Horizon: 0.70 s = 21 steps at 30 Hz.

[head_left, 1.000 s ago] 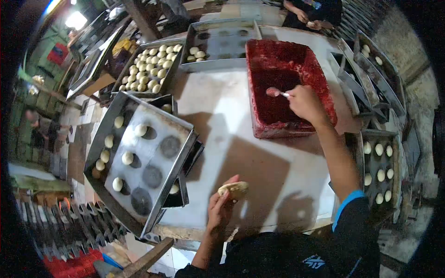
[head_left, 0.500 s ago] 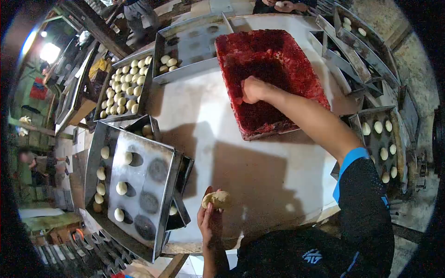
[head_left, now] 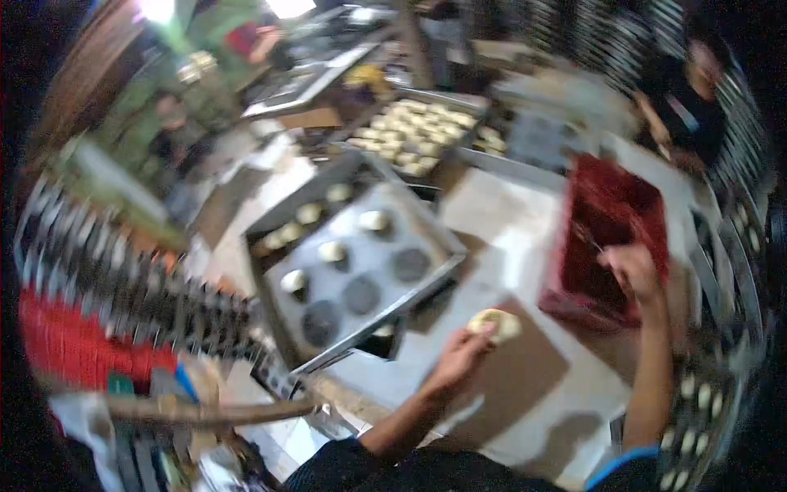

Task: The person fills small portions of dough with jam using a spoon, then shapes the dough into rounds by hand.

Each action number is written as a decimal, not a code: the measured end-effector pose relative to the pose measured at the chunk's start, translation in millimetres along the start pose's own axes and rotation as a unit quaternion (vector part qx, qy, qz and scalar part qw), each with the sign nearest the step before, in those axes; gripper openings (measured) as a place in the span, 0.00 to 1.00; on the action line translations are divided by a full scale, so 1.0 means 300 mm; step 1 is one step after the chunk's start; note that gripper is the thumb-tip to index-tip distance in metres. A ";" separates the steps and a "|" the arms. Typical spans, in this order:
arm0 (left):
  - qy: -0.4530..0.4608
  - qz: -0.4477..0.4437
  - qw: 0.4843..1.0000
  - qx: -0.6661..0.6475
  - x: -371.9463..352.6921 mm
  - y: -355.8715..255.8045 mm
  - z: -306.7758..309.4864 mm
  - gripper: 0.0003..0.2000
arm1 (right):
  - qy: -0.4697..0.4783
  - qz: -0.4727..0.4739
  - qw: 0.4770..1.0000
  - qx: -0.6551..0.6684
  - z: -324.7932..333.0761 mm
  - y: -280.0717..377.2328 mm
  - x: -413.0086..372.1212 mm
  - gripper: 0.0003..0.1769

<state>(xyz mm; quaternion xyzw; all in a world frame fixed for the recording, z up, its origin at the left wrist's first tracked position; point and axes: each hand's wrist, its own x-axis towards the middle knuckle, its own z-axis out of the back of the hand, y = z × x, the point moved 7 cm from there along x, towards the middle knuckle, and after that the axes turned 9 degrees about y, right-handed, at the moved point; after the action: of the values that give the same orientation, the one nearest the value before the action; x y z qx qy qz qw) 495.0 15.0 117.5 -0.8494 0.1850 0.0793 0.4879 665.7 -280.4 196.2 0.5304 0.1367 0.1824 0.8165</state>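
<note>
My left hand (head_left: 466,354) holds a flattened piece of pale dough (head_left: 500,325) above the table (head_left: 525,385), the thumb resting on top of it. Over the red-smeared tub (head_left: 566,283), which contains a dark red mass, is my right hand (head_left: 633,269). Its fingers are closed; a thin, blurred shape (head_left: 592,241) juts out from them, too smeared to name. Left of the dough stand stacked metal trays, the top tray (head_left: 393,283) bearing several dough balls (head_left: 331,251) and dark round marks.
A tray full of dough balls (head_left: 414,131) stands farther back. Another tray with dough balls (head_left: 693,418) is at the lower right. One person (head_left: 689,107) stands across the table, and another (head_left: 172,123) is at the left. A wooden bar (head_left: 213,410) crosses the lower left.
My view has swung left, shifting the table and tub rightward in the picture. My right hand stays at the tub, with a thin shape now showing; my left hand still holds the dough.
</note>
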 end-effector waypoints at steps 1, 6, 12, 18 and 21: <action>-0.024 0.026 0.999 0.007 0.036 0.048 0.029 0.19 | -0.052 0.012 0.999 0.005 -0.040 0.077 -0.060 0.14; 0.066 -0.088 0.987 -0.120 0.028 -0.038 -0.084 0.18 | -0.091 0.064 0.993 0.026 -0.350 0.166 -0.260 0.10; 0.035 -0.050 0.984 -0.168 -0.057 0.031 -0.048 0.21 | -0.112 0.202 0.961 -0.154 -0.625 0.113 -0.365 0.10; -0.007 -0.053 0.974 -0.221 -0.101 0.107 0.031 0.20 | -0.098 0.186 0.942 -0.260 -0.744 0.066 -0.415 0.23; 0.037 -0.044 0.973 -0.226 -0.129 0.119 0.053 0.17 | -0.091 0.191 0.944 -0.254 -0.755 0.081 -0.422 0.25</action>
<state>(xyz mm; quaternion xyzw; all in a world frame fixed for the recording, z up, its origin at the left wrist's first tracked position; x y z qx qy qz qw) 446.1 21.5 93.0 -0.9471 0.1429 0.0665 0.2794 454.1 -142.5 131.8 0.3359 -0.0926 0.3148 0.8829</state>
